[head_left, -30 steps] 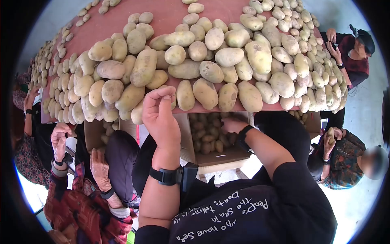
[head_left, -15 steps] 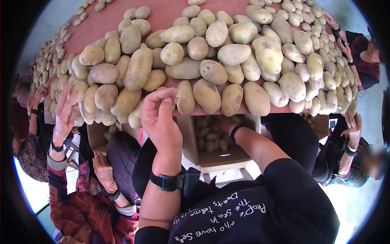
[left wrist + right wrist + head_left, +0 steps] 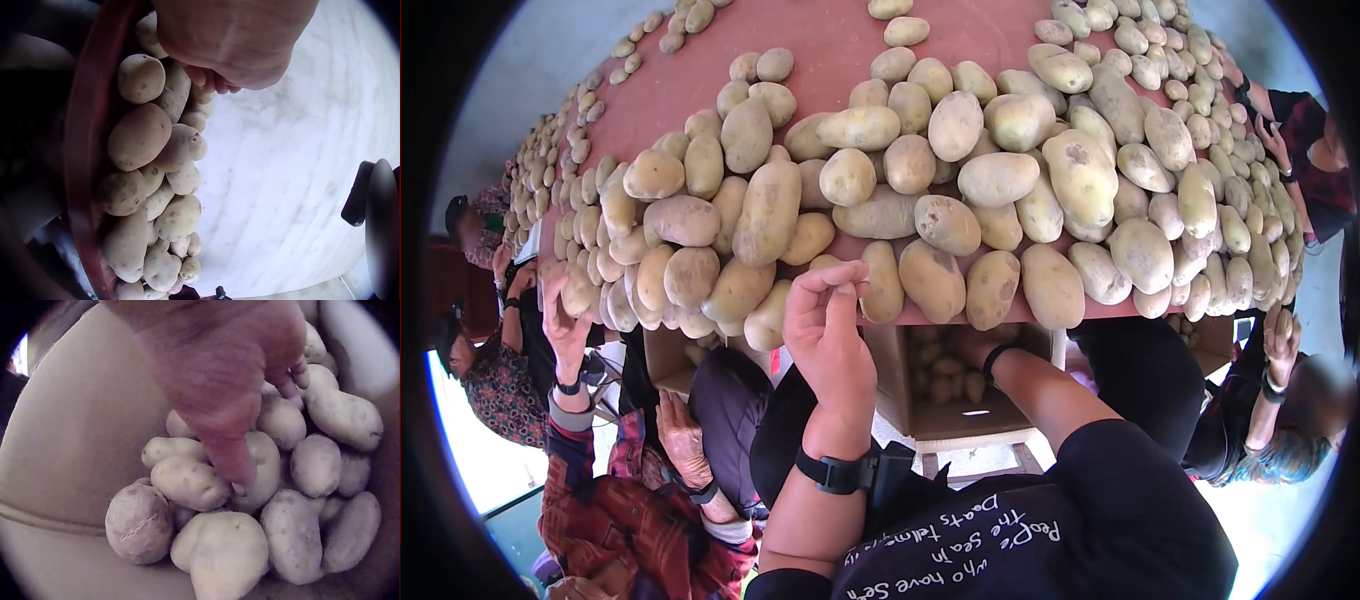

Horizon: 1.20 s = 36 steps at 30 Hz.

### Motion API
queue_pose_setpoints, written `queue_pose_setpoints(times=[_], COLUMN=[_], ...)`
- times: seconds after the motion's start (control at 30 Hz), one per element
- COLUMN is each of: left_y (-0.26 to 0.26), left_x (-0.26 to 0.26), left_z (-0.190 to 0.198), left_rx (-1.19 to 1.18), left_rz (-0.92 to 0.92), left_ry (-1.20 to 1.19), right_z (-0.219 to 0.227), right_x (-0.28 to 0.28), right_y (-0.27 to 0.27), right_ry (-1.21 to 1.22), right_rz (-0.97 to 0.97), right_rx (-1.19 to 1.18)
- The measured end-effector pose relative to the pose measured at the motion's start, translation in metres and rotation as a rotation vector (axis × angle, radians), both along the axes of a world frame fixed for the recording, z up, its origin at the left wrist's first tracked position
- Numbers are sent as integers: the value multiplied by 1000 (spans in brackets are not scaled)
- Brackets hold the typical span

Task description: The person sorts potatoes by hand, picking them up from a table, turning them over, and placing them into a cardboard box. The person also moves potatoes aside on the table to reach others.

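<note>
My left hand (image 3: 830, 325) is raised at the front edge of the red table (image 3: 700, 70), fingers loosely curled with nothing between them. Just beyond its fingertips lie potatoes (image 3: 882, 283) heaped along that edge. In the left wrist view, the same hand (image 3: 234, 40) is above the row of potatoes (image 3: 139, 136). My right hand (image 3: 219, 381) reaches down into a cardboard box (image 3: 81, 425) below the tabletop. Its thumb (image 3: 234, 465) lies against a potato (image 3: 265, 465), with the other fingers spread apart over the loose potatoes (image 3: 315, 465). In the head view, the table edge partly hides it.
To my left, a person in a red patterned jacket (image 3: 640, 530) has one hand (image 3: 565, 325) at the potato heap. On the right, another person's hand (image 3: 1280, 345) is near the table edge. Another box (image 3: 670, 358) with potatoes stands under the table at left.
My right hand has gone deeper into the box, while my left hand keeps its pose. The left neighbour's hand has risen to the heap; the right neighbour's hand has risen to the table edge.
</note>
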<state>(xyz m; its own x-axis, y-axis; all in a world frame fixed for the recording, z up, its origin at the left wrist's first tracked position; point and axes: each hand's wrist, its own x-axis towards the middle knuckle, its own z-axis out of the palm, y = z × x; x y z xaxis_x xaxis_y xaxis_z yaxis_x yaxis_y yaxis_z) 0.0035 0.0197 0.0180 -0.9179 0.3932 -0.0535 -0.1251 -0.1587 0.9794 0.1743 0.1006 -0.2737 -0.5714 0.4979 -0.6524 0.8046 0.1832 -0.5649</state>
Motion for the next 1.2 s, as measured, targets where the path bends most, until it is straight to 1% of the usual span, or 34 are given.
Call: queue_pose_setpoints(times=[0.07,0.13,0.17,0.2,0.27,0.3,0.37,0.47,0.5,0.6,0.63,0.73,0.8,0.83,0.87,0.97,1.03,1.07,1.17,1.2], left_y=[1,0,-2,-3,-5,-6,-11,-19,-21,-27,-29,-35,-35,-35,-35,-34,-30,-29,-27,-26], left_x=[0,-3,-4,-6,-10,-11,-14,-16,-18,-21,-22,-24,-24,-24,-24,-22,-19,-18,-12,-12], left_z=[-1,-5,-7,-7,-5,-3,-2,1,1,2,2,4,6,6,5,2,1,2,9,7], left_rx=[7,29,40,54,87,108,104,133,147,193,207,241,260,269,256,217,192,130,-94,-160], left_rz=[-2,1,0,11,36,53,89,122,125,138,144,150,158,159,156,120,81,34,-126,-131], left_ry=[24,45,53,61,79,84,88,78,73,46,35,-5,-19,-26,-27,-16,17,47,116,261], right_z=[-10,-10,-10,-10,7,20,64,96,106,146,175,222,276,290,299,309,309,308,316,320], right_x=[6,7,9,12,13,12,8,19,21,22,20,9,-19,-33,-47,-76,-74,-70,-43,-35], right_y=[-2,0,1,3,8,12,18,19,17,23,18,6,6,8,12,30,22,16,8,9], right_ry=[81,96,73,9,-117,-178,-317,-104,-109,-26,-94,69,201,280,360,398,386,372,466,493], right_rz=[-146,-136,-89,29,286,424,740,549,494,219,163,-51,-144,-174,-204,-113,-142,-155,-151,-154], right_rx=[-11,16,32,90,220,292,456,400,319,-671,-672,-869,-993,-1019,-1044,-1166,-1077,-1036,-1039,-1038])
